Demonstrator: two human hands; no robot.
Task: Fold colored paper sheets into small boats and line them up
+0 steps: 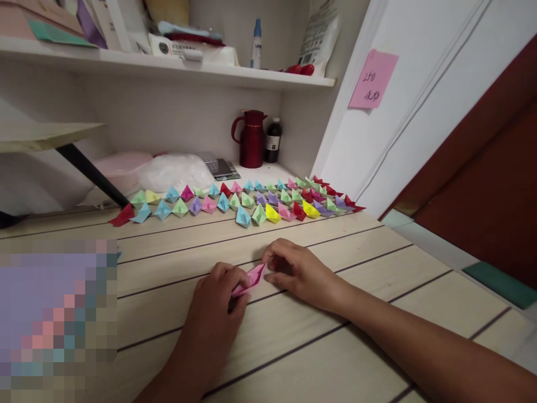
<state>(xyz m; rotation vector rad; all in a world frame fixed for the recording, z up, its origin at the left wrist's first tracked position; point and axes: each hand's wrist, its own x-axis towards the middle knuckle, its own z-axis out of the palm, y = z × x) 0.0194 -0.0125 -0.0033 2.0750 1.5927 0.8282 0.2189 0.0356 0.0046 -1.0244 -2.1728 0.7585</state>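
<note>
A small pink folded paper boat (255,276) is low over the wooden tabletop in the middle. My left hand (222,291) pinches its left end between thumb and fingers, which hide that part. On the other side, my right hand (296,271) curves around the boat's pointed right tip, thumb and forefinger apart with a gap between them. Its forefinger is very close to the tip; whether it touches I cannot tell. Beyond both hands stand rows of finished paper boats (180,208) in blue, green, red, yellow, purple and pink.
A dark red jug (252,140) and a dark bottle (273,141) stand behind the boats, beside a white plastic bag (176,172). Above runs a loaded shelf (126,62). A pink note (373,79) is stuck on the right wall. The lower left corner is pixelated.
</note>
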